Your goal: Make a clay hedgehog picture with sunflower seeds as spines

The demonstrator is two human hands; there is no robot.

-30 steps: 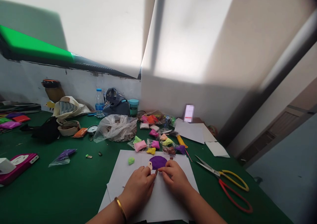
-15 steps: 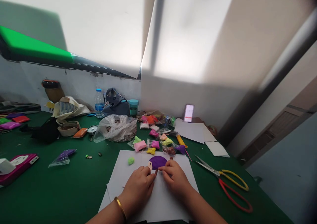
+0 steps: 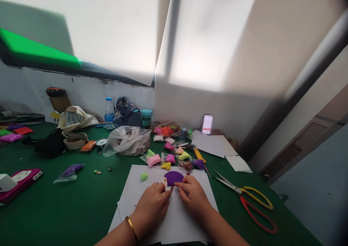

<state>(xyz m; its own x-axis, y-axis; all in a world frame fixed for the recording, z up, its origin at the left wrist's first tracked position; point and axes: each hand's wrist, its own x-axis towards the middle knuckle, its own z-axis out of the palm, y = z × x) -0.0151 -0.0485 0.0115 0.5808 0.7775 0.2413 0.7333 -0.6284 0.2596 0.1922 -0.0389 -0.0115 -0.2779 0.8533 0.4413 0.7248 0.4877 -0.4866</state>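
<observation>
A flat purple clay piece (image 3: 173,178) with a rounded top lies on white paper (image 3: 179,220). A cream clay patch (image 3: 164,181) with a dark eye joins its left end. My left hand (image 3: 152,204) is curled just below the patch, its fingertips closed at a small brown clay strip (image 3: 172,188) under the purple piece. My right hand (image 3: 193,195) has its fingers bent together at the purple piece's lower right edge, one fingertip touching it. What lies within these fingers is hidden. A bit of brown clay (image 3: 187,173) shows above the right hand.
A green clay lump (image 3: 144,176) sits on the paper's upper left. Scissors (image 3: 240,191) lie open to the right. Behind the paper are several clay packets (image 3: 153,160) and a plastic bag (image 3: 127,140). A magenta device (image 3: 25,180) lies far left, a water bottle (image 3: 109,113) by the wall.
Almost nothing differs. The right hand's fingers have shifted very slightly at the purple piece's lower edge, and the left hand stays in place.
</observation>
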